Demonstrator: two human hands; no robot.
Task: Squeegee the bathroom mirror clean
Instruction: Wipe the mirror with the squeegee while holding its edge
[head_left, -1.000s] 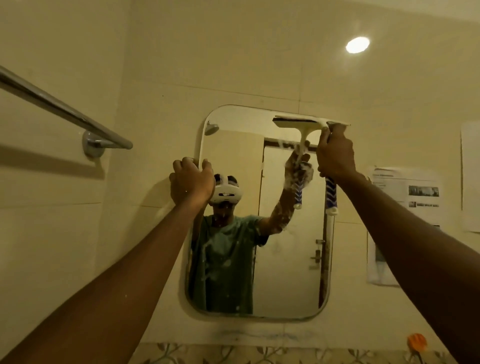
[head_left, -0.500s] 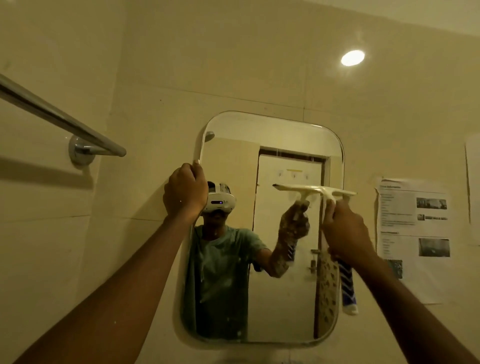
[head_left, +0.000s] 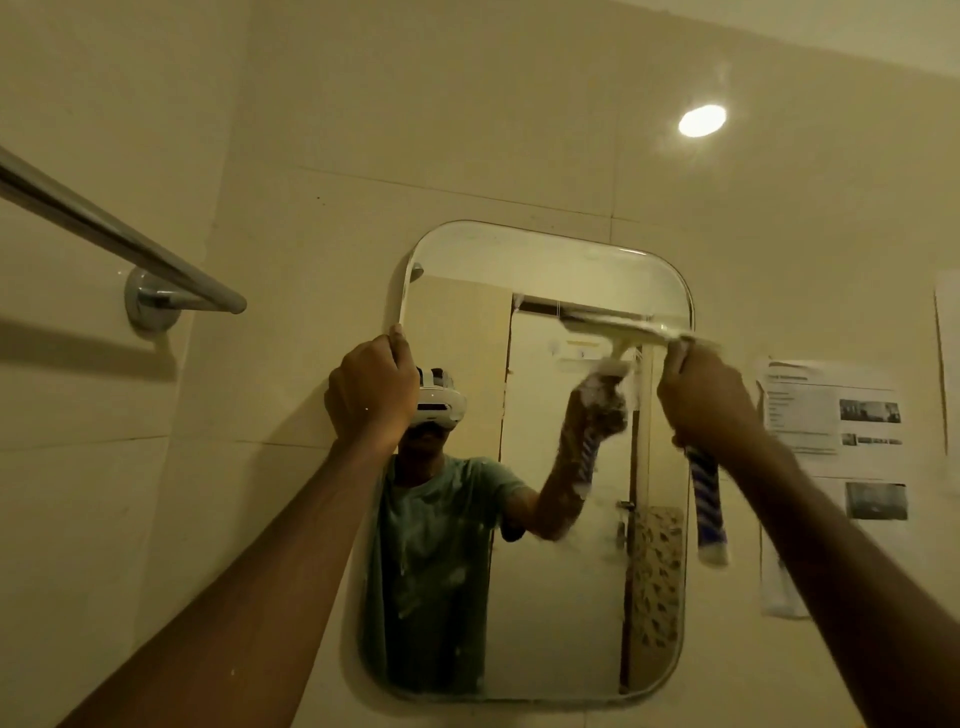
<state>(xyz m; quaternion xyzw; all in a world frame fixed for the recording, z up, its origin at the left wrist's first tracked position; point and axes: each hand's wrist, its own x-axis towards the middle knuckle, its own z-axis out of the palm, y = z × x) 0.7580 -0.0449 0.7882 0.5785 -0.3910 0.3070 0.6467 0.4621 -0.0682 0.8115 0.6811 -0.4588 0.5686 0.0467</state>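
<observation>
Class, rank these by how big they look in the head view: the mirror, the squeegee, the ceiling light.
Largest to smallest:
1. mirror
2. squeegee
3. ceiling light
The right hand hides part of the squeegee, but the order holds.

The squeegee (head_left: 707, 499) has a cream-white head and a blue-and-white striped handle. The wall (head_left: 467, 130) is plain beige. The rail (head_left: 104, 231), left, is shiny silver. The paper (head_left: 810, 415), right, is white with grey print. The shirt (head_left: 441, 545) in the mirror (head_left: 545, 260) is green, flecked pale.
</observation>
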